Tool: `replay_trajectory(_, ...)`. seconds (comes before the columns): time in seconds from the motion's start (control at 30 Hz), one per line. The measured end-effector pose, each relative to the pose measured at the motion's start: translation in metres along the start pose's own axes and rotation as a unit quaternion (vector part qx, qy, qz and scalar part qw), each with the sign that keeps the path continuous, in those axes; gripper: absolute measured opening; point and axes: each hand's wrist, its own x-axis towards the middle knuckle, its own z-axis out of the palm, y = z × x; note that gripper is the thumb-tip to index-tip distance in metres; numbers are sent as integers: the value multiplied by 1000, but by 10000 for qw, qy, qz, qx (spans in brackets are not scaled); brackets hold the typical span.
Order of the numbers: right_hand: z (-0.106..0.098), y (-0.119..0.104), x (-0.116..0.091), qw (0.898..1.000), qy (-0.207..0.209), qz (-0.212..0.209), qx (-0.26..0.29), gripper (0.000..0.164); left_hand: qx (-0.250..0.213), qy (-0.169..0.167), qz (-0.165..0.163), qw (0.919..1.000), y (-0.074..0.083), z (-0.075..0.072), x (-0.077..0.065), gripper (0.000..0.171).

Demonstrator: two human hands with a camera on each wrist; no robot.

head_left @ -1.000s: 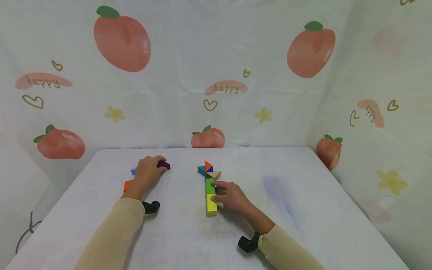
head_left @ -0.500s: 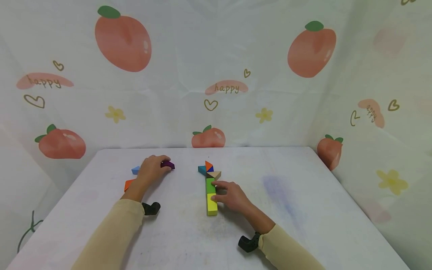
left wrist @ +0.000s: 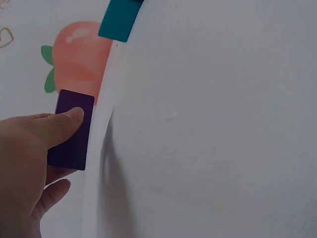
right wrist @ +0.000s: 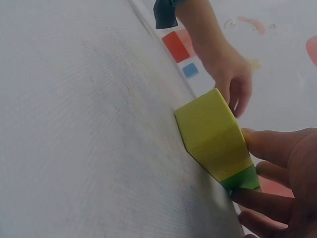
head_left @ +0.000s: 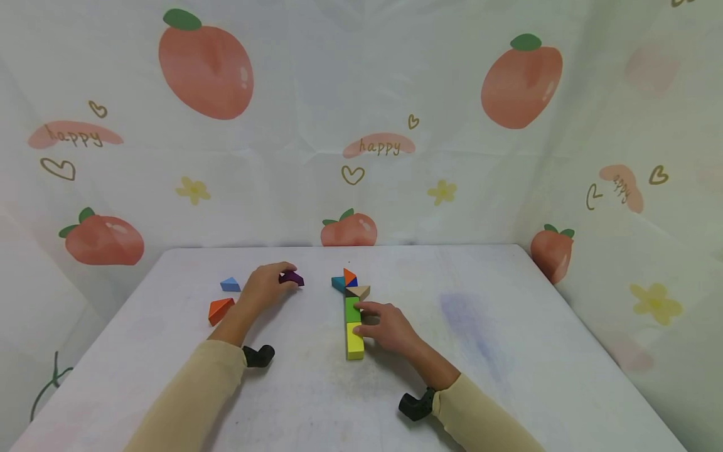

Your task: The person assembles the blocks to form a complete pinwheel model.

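Note:
My left hand (head_left: pixel 265 287) pinches a dark purple block (left wrist: pixel 73 136) between thumb and fingers at the table's far left-centre. Blocks form a column in the middle: a yellow block (head_left: pixel 355 345) nearest, a green block (head_left: pixel 351 310) end to end with it, then a tan triangle (head_left: pixel 359 291). Past the tan one sit a teal block (head_left: pixel 338 284), an orange triangle (head_left: pixel 349 276) and a small dark blue piece (head_left: pixel 353 283). My right hand (head_left: pixel 392 328) lies at the column's right side, thumb touching the yellow block and a fairly straight index finger touching the green one.
Left of my left forearm lie a light blue triangle (head_left: pixel 230 284) and a larger orange-red block (head_left: pixel 219 310). The white table (head_left: pixel 508 351) ends at a patterned curtain (head_left: pixel 271 157). A dark band with a stub (head_left: pixel 258 356) sits at each wrist.
My left hand has moved right with the purple block, closer to the column, baring the light blue triangle and orange-red block. My right hand and the column have stayed in place.

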Motion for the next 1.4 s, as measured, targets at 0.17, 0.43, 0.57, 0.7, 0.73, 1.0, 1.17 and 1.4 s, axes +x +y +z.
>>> replay_trajectory(0.17,-1,1,0,10000,-7,-23,-6,54,-94,-31,-23,9999,7,5,-1,42)
replay_trajectory(0.43,-1,1,-1,10000,-11,-39,28,54,-286,7,46,9996,15,13,-1,41)
replay_trajectory(0.57,-1,1,0,10000,-15,-35,36,53,-369,-5,64,9993,19,16,-1,39)
replay_trajectory(0.7,-1,1,0,10000,-4,-12,35,53,-437,-31,141,9989,22,20,-1,38)
replay_trajectory(0.73,-1,1,0,10000,-1,-8,33,53,-458,-32,153,9988,23,20,-2,38)
replay_trajectory(1.0,0,0,0,10000,-12,-11,65,54,-407,12,146,9991,32,26,-4,45)
replay_trajectory(1.17,-1,0,1,10000,3,5,25,54,-396,27,208,9990,35,30,-3,48)
replay_trajectory(1.4,0,0,1,10000,9,2,31,54,-348,-31,186,9992,41,36,-1,49)
